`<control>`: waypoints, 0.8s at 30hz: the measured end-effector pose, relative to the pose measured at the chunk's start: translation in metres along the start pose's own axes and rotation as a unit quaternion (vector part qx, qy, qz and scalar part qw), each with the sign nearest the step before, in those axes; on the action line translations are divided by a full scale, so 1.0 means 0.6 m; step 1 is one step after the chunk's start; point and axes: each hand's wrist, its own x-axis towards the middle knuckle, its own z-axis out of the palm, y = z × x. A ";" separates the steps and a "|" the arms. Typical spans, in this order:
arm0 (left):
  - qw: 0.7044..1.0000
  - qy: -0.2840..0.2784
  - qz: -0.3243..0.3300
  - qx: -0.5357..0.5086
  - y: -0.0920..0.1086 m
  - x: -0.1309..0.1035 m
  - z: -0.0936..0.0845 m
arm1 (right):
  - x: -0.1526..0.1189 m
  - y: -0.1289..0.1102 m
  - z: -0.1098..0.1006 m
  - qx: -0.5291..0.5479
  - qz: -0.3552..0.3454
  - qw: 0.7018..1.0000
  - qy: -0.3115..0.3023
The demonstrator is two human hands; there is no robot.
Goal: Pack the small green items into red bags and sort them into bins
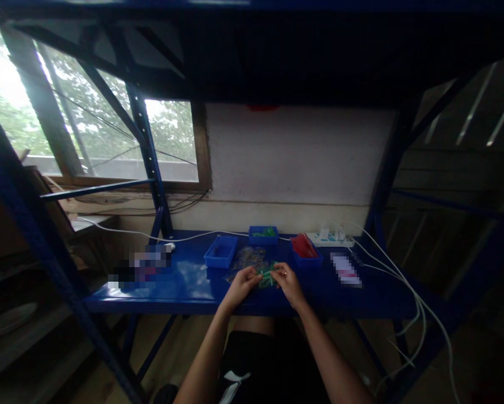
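Note:
My left hand (244, 283) and my right hand (287, 280) are close together over the front of the blue shelf. Both have their fingers closed in a pinch. Between the fingertips are thin green strips (267, 278), too small to make out their exact kind. Just behind the hands spreads a pile of clear, brownish-grey small pieces (250, 257), perhaps in plastic film. A blue tray (211, 262) stands left of the pile. Farther back, a smaller blue tray (252, 238) holds green pieces. Right of my hands, another blue tray (313, 262) holds flat red pieces.
A white power strip (331, 240) with plugs lies at the back right, with white cables (399, 275) trailing over the shelf's right side. A blurred-out flat item (345, 270) lies at right, blurred-out things (145, 266) at left. Blue posts (145, 129) frame the shelf.

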 end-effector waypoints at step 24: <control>0.993 -0.045 0.098 0.057 0.005 -0.001 -0.005 | -0.011 -0.012 0.000 -0.073 -0.051 0.987 -0.135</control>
